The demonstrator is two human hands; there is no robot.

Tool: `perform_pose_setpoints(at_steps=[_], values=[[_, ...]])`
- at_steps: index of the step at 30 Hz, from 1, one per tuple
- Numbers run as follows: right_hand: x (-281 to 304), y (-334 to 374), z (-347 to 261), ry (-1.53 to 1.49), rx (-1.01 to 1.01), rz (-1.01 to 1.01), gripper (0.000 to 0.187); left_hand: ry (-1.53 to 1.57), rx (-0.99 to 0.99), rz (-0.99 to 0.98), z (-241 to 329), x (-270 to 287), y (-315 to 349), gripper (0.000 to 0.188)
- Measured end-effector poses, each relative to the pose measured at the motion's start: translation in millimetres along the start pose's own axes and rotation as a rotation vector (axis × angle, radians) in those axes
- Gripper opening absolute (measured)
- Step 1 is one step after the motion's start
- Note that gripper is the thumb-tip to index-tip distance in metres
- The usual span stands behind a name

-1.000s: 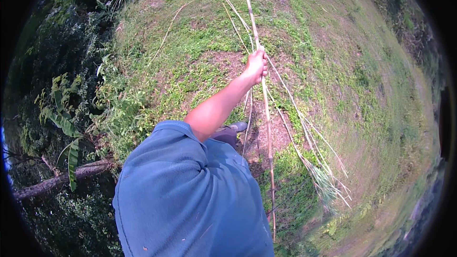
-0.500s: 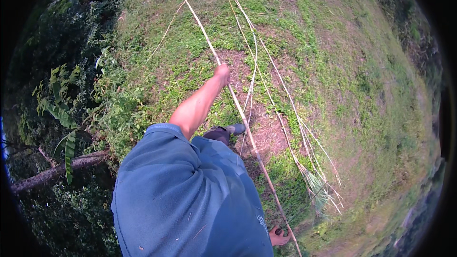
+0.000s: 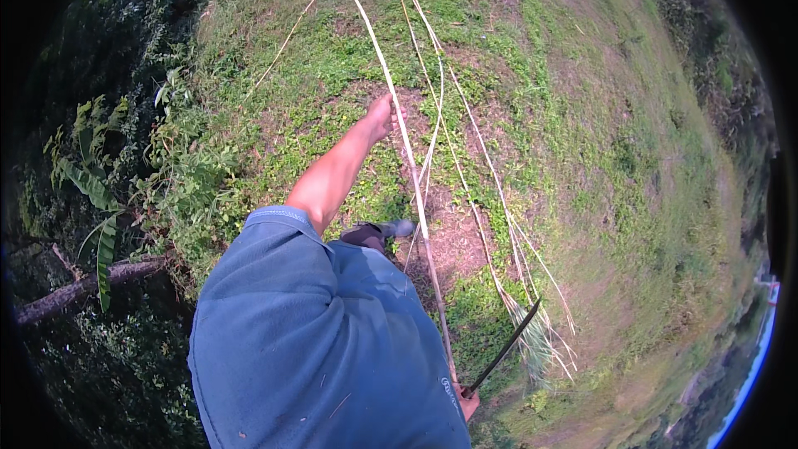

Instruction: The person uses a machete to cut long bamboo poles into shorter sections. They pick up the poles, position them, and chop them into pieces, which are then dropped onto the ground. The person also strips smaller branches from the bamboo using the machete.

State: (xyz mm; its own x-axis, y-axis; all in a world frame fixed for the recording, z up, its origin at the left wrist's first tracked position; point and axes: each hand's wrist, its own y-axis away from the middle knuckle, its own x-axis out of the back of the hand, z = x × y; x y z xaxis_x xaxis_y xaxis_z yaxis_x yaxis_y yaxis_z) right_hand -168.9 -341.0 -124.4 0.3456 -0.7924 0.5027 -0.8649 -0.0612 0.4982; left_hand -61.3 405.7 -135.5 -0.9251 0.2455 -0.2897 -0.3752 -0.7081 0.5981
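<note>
A long pale cane (image 3: 408, 150) slants from the top of the view down toward my right side. My left hand (image 3: 382, 116), arm stretched forward, is closed around it at about mid-length. Low beside my hip, my right hand (image 3: 470, 406) grips a machete (image 3: 504, 348) whose dark, narrow blade points up and to the right. The cane's lower part runs down beside that hand; whether they touch I cannot tell. To the right of the cane, several thin pale stalks (image 3: 539, 349) lie on the grass, with green leafy ends toward me.
Another thin stalk (image 3: 293, 31) lies at the far left. Dense shrubs (image 3: 187, 191) and a fallen trunk (image 3: 91, 286) border the left side. Grass (image 3: 598, 166) with dry brown patches covers the ground. My shoe (image 3: 401, 228) stands beside the cane.
The cane's upper part has moved farther out, and its lower part has swung left toward me. My right hand has shifted slightly left and up, and the machete blade has come into view.
</note>
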Motion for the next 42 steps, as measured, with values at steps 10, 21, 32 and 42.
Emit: perform_pose_setpoints(at_steps=[10,21,32,42], values=[[-256.0,-131.0,-328.4,-0.026,0.295,-0.236,0.018,-0.391,0.543,-0.862,-199.8,9.3,197.8,0.032],[-428.9,-135.1,-560.9,-0.534,0.038,-0.585,0.017,0.701,0.338,-0.880,-92.2,-18.4,268.2,0.038],[-360.1,-191.4,-464.9,-0.122,0.300,-0.633,0.025,-0.028,0.123,0.398,-108.2,141.7,71.8,0.049],[-102.1,-119.4,107.2,0.614,0.066,-0.431,0.022,-1.764,0.617,0.159,-248.6,382.4,40.7,0.046]])
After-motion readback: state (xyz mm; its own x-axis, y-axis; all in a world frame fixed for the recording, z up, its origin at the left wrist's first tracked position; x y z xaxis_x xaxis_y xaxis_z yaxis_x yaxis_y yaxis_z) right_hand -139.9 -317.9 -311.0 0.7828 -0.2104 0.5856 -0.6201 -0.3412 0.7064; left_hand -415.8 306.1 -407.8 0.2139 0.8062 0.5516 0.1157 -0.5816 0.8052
